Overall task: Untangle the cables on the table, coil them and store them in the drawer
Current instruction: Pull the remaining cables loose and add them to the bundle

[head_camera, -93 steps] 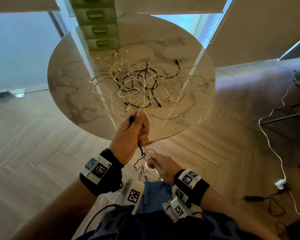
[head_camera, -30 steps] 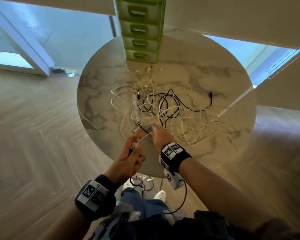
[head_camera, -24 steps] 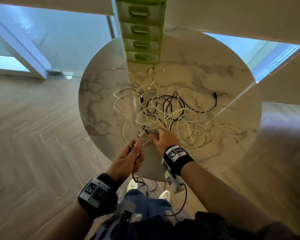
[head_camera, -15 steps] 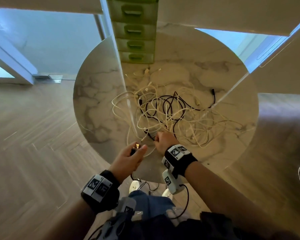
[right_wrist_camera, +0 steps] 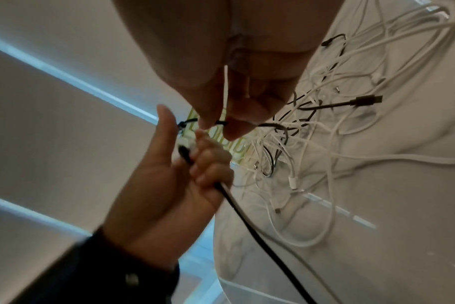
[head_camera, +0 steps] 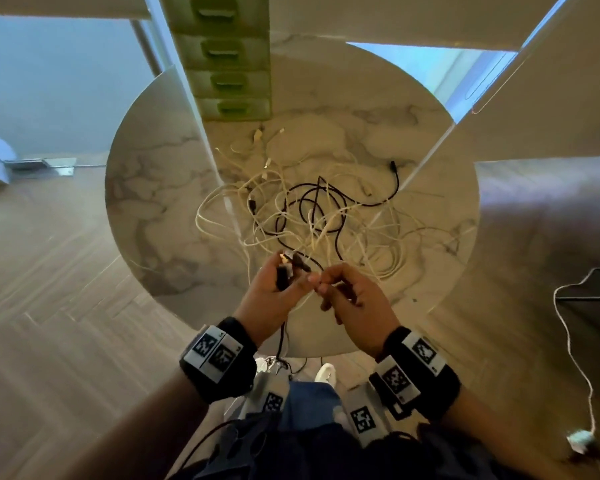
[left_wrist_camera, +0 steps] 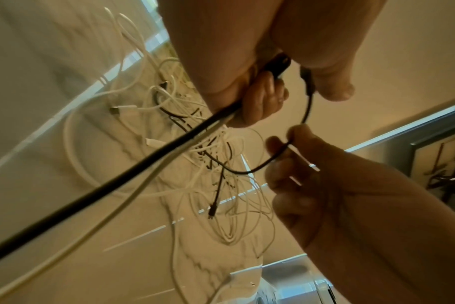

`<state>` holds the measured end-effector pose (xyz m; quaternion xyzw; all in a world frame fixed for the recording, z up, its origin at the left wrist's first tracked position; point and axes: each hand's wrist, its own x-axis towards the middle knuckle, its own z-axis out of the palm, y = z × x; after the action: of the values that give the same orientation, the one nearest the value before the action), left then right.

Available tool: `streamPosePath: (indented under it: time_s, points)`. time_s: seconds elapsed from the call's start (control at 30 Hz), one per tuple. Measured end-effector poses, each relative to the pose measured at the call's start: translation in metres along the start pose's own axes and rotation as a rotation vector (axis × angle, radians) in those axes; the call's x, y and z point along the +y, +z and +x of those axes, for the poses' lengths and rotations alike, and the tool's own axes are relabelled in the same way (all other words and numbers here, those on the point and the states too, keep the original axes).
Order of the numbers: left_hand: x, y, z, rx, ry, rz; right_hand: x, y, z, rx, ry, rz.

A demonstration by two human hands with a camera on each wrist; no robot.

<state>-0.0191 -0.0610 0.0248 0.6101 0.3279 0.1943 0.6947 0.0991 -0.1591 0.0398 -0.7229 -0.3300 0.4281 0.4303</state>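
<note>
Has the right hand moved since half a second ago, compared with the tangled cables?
Yes. The right hand has come back from the tangled cables toward the table's near edge, pinching a black cable.

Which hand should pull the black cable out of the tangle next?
Right. The right hand already pinches the black cable on its run toward the tangle, while the left hand anchors the plug end.

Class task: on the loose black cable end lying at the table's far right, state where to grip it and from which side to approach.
Pinch the black cable end at its stiff plug from above and from the far right, probably: it lies flat on the table outside the tangle, nothing crossing it.
</note>
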Motion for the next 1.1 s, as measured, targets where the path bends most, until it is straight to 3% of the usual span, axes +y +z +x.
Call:
streamPosePath:
  time_s: [0.13,0.27,0.37,0.47,0.6,0.73,0.8,0.9,0.97,1.0,1.1]
  points:
    - [0.005,0.018,-0.004,0.002,0.024,-0.047,0.015,0.007,-0.007,-0.046,-0.028,-0.086]
    - [0.004,0.02,-0.013,0.045,0.043,-0.104,0.04,-0.005,0.003,-0.137,-0.104,-0.392]
    - [0.002,0.011,-0.019,0.021,-0.019,-0.322,0.058,-0.008,0.009,-0.151,-0.246,-0.503]
    - [0.007,0.001,-0.029,0.007,-0.096,-0.448,0.065,-0.014,0.016,-0.125,-0.264,-0.577]
    - [0.006,-0.002,-0.034,-0.027,-0.169,-0.306,0.067,-0.011,0.018,-0.113,-0.324,-0.608]
    - [-0.009,0.005,-0.025,0.073,-0.357,-0.032,0.052,-0.013,-0.006,-0.103,-0.227,-0.384]
    - [-0.016,0.008,-0.019,0.105,-0.401,0.078,0.042,-0.017,-0.024,-0.139,-0.281,-0.284]
    - [-0.021,0.016,-0.013,0.048,-0.387,0.14,0.033,-0.023,-0.047,-0.284,-0.354,-0.243]
    - [-0.02,0.021,-0.014,0.045,-0.337,0.108,0.035,-0.025,-0.052,-0.41,-0.301,-0.222]
    - [-0.018,0.024,-0.015,0.051,-0.31,0.058,0.038,-0.025,-0.049,-0.402,-0.234,-0.184]
    - [-0.014,0.027,-0.026,-0.068,-0.169,0.038,0.046,-0.027,-0.03,-0.14,0.095,0.036]
